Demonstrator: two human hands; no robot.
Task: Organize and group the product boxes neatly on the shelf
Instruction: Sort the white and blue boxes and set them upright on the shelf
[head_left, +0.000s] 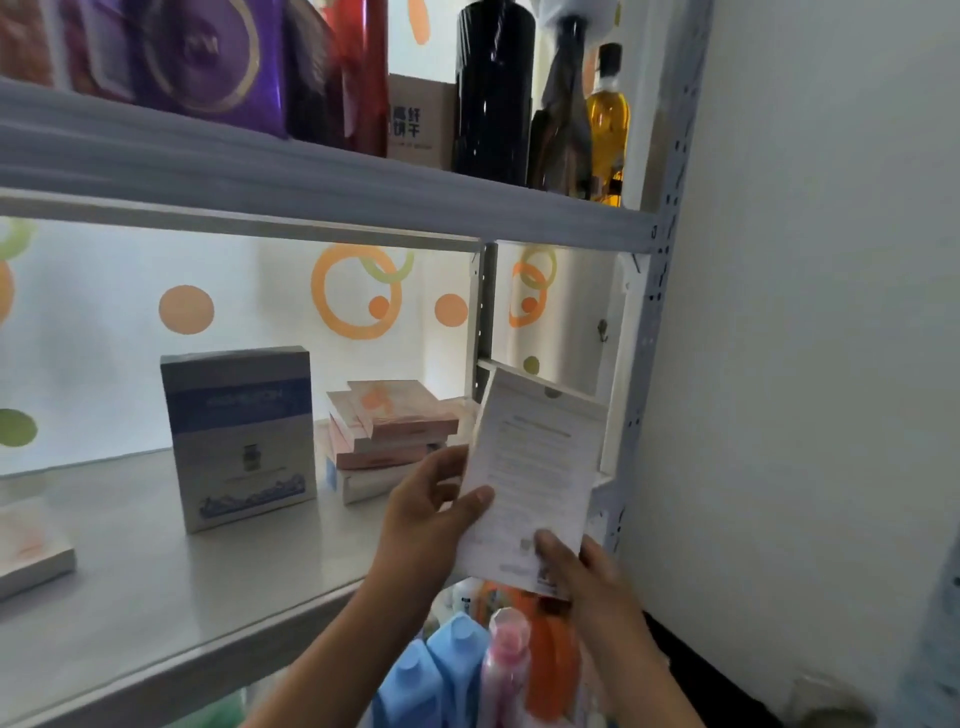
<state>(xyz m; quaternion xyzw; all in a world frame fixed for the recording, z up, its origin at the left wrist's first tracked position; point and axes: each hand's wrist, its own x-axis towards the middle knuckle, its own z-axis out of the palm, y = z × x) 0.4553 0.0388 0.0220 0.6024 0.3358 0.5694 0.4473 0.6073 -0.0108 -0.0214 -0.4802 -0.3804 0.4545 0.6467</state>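
**White box held at the shelf's right end**

At the right end of the grey metal shelf, a blue-and-grey box stands upright, with a stack of pink boxes just beside it on the right. In front of the stack, both hands grasp a flat white box, tilted with its printed face toward the camera: the left hand clasps its left edge, the right hand pinches its bottom corner.

Flat white box upright, pink boxes stacked, blue-grey box standing.
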